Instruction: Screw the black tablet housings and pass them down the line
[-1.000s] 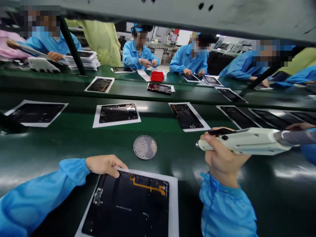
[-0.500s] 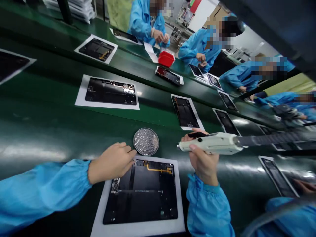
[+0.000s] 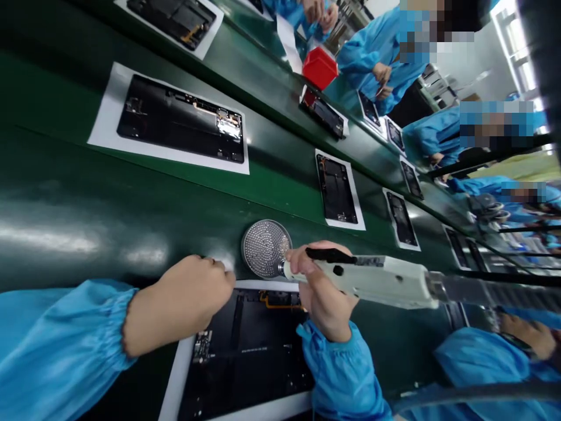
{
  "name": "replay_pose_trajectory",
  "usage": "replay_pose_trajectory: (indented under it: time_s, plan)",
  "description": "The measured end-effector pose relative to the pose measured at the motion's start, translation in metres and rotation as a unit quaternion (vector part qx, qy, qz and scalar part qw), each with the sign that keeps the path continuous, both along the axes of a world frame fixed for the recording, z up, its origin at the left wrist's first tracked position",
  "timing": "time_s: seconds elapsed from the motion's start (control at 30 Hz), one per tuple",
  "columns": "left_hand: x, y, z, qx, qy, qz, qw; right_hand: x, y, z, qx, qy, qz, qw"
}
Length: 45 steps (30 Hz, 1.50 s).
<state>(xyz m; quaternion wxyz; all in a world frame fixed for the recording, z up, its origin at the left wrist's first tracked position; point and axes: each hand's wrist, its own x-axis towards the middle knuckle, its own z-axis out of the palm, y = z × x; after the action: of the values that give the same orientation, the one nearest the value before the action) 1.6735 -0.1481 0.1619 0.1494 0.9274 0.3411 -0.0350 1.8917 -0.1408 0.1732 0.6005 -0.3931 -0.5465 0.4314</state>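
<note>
Steadiness matters most: the right hand [image 3: 322, 292] grasps the electric screwdriver [image 3: 377, 280] near its nose, tip at the right edge of the perforated round dish [image 3: 263, 245]. A light, square touch should serve best, since neither hand appears to brace that dish against the green worktop [image 3: 109, 234]. The left hand [image 3: 184, 301] is curled into a fist near it; whether it pinches anything, I cannot tell. The tablet housing [image 3: 249, 374] lies on its white sheet [image 3: 177, 380] below, partly hidden by the right sleeve [image 3: 346, 374], best kept clear of the orange flex cable [image 3: 280, 306].
</note>
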Motion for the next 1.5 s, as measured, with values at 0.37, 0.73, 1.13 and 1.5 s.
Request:
replay_pose_trajectory:
  time_s: [0.37,0.73,1.13,1.5]
  plan:
    - [0.011,0.005,-0.009,-0.042,-0.080,0.003,0.996,0.014,0.002,-0.008,-0.018,-0.004,-0.002,1.000]
    - [0.037,0.002,-0.001,0.081,-0.117,-0.027,0.989,0.029,0.003,-0.012,0.003,0.004,0.010,1.000]
    - [0.100,-0.012,-0.042,0.122,-0.180,-0.052,0.975,0.071,-0.034,0.011,0.019,0.024,-0.014,0.999]
    - [0.120,-0.014,-0.048,0.191,-0.194,-0.067,0.960,0.086,-0.036,-0.001,0.016,0.008,-0.002,1.000]
